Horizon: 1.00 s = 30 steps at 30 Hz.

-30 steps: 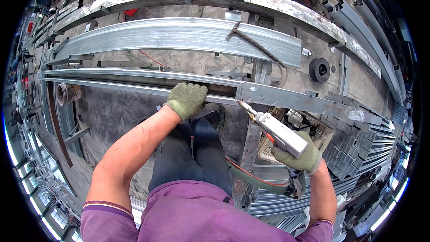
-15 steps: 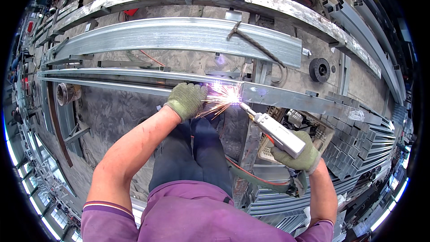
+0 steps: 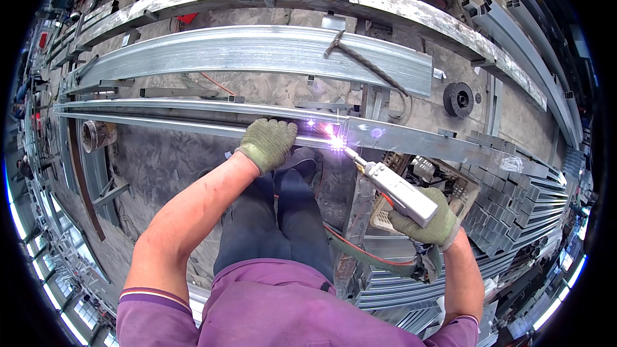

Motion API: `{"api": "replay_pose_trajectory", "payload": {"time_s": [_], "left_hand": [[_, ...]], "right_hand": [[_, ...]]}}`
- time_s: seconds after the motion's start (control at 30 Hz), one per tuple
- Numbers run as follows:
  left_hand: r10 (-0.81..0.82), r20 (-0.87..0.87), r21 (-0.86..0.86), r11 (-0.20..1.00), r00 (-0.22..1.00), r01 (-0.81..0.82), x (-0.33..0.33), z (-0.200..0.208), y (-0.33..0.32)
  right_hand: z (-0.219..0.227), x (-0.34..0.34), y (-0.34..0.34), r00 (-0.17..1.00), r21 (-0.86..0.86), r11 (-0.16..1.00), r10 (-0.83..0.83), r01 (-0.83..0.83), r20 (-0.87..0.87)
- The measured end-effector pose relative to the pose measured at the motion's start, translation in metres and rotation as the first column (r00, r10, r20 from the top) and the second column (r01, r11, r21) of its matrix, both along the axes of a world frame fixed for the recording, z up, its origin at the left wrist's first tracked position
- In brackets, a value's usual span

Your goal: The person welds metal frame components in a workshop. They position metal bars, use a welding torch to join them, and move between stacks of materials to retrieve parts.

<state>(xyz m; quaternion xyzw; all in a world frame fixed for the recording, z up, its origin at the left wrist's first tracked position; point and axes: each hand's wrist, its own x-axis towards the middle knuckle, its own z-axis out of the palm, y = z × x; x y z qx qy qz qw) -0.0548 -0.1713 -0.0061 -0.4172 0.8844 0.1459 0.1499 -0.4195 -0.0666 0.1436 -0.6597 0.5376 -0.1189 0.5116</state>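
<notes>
My right hand point(image 3: 436, 222), in a green knit glove, is closed round the white and grey body of a handheld welding torch point(image 3: 400, 191). The torch's thin nozzle points up and left at a bright glow at the near edge of the metal. There a long open steel channel point(image 3: 173, 123) meets a flat-faced steel bar point(image 3: 418, 140) that runs to the right. Just left of the glow, my gloved left hand point(image 3: 270, 144) has its fingers bent over the channel's near rail. Its fingertips are partly hidden.
Beyond lies a wide galvanized beam point(image 3: 250, 51) with a rusty T-shaped metal bar point(image 3: 366, 64) across it. A black spool point(image 3: 458, 100) sits on the floor. Stacked steel tubes point(image 3: 508, 212) and a crate of parts point(image 3: 472, 198) are at right; a bucket point(image 3: 96, 134) stands left.
The wide spray of orange sparks has shrunk to a small white-violet glow, which sits slightly lower, by the near edge. Both hands and the torch have hardly moved.
</notes>
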Motion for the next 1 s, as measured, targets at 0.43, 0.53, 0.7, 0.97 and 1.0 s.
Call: {"api": "replay_pose_trajectory", "payload": {"time_s": [0.43, 0.53, 0.7, 0.97, 1.0], "left_hand": [[0.024, -0.047, -0.011, 1.0, 0.999, -0.025, -0.001, 0.002, 0.0], [0.029, -0.046, -0.006, 1.0, 0.999, -0.03, -0.002, 0.005, -0.001], [0.043, -0.047, 0.019, 0.999, 0.998, -0.042, -0.001, 0.003, 0.0], [0.03, -0.028, 0.012, 0.999, 0.999, -0.03, -0.002, 0.003, 0.0], [0.028, -0.027, 0.015, 0.999, 0.999, -0.028, -0.002, 0.003, -0.001]], "right_hand": [[0.0, 0.001, 0.005, 1.0, -0.041, 0.999, -0.018, 0.017, -0.02], [0.02, -0.002, 0.009, 0.985, 0.141, 0.977, -0.165, 0.159, 0.039], [0.017, -0.016, 0.025, 0.964, 0.101, 0.963, -0.258, 0.25, 0.069], [0.02, -0.004, 0.018, 0.996, 0.116, 0.989, -0.091, 0.09, -0.003], [0.019, -0.004, 0.019, 0.997, 0.106, 0.991, -0.082, 0.082, -0.006]]}}
